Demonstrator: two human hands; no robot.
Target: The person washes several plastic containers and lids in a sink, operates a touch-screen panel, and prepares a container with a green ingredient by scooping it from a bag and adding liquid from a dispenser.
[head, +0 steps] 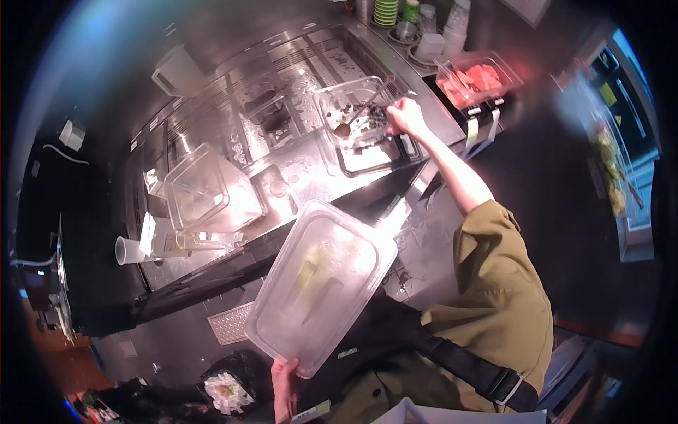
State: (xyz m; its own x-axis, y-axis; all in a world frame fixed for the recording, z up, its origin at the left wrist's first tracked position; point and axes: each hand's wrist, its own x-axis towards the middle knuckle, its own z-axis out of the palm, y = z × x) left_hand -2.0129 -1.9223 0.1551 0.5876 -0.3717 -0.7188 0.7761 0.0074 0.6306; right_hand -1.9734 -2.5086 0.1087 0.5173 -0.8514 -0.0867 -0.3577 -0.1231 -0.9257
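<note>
My left hand [286, 379] grips the near end of a lidded translucent plastic container [318, 289], with something pale green showing through it. The container is held out in front of my body, tilted. My right hand [405, 116] is closed at the right rim of a clear plastic container [324, 100] on the steel counter. Dark bits and a spoon [342, 130] lie in that clear container. Whether my fingers grip the rim cannot be told. A clear, black-edged tray [371, 161] lies just in front of it.
A large clear container [212, 185] stands left on the wet steel counter [280, 143], near a plastic cup [127, 250]. A pitcher [180, 71] is behind. Right are a tub of red fruit pieces [474, 79] and stacked cups [455, 32]. A lined bin [228, 392] stands below.
</note>
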